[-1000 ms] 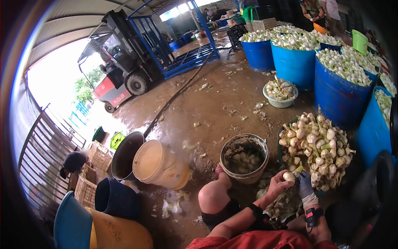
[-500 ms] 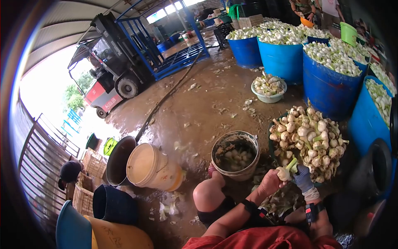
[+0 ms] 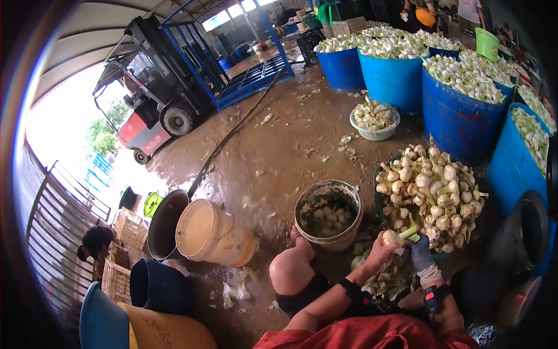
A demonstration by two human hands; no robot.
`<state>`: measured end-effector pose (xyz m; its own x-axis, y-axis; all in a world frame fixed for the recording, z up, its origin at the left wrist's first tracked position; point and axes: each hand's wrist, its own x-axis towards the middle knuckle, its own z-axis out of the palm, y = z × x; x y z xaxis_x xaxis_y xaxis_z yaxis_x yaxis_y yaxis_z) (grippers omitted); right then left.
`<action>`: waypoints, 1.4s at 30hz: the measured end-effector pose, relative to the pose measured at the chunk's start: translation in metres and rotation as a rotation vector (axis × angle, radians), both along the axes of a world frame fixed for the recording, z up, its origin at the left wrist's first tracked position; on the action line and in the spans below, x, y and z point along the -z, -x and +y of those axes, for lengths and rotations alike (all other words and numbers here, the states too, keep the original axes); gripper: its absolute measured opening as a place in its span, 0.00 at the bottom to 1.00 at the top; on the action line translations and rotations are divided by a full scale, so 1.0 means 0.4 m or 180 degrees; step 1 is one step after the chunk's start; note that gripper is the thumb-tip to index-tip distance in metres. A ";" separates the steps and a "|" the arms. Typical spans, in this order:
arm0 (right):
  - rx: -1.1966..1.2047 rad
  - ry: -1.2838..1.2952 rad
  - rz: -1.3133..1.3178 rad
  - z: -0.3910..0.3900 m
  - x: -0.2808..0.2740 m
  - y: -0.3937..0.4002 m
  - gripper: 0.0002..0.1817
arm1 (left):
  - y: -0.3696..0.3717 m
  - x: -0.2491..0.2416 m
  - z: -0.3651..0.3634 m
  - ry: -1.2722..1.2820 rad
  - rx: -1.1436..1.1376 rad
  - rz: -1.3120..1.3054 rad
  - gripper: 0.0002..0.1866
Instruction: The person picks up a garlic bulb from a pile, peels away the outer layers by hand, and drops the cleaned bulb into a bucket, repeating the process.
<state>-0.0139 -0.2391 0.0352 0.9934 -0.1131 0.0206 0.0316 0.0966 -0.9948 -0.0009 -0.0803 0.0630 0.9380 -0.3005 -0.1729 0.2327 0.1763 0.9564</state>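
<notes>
My left hand, bare, grips a pale garlic bulb whose green stem points right. My right hand, in a blue-grey glove with a pale wrap at the wrist, is closed at the stem's end. What its fingers pinch is too small to make out. Just beyond both hands, a heap of untrimmed garlic fills a dark green tub. Left of my hands stands a dirty bucket with peeled bulbs inside. Stripped garlic leaves lie below my hands.
Blue barrels full of garlic line the right, near a bowl of peelings. A forklift with a blue frame stands back left. White buckets, a hose and a crouching person are left.
The garlic bulb has turned in my left hand and moved slightly left and up, its stem now pointing more to the right. The crouching person shows more at the left.
</notes>
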 end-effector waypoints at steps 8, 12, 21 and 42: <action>-0.0015 0.0529 -0.0196 -0.020 -0.043 0.012 0.03 | -0.008 0.034 0.016 0.1715 0.1023 0.1096 0.27; -0.0071 -0.1457 0.0393 -0.015 -0.003 0.015 0.06 | -0.018 0.031 0.038 0.1692 0.1226 0.1258 0.29; 0.0032 0.0984 -0.0191 0.014 -0.039 0.022 0.12 | 0.007 0.015 0.025 -0.0006 -0.0189 0.0299 0.31; -0.0415 0.1293 -0.0730 0.021 -0.146 0.022 0.19 | 0.005 -0.016 0.072 0.1026 0.0056 -0.0034 0.29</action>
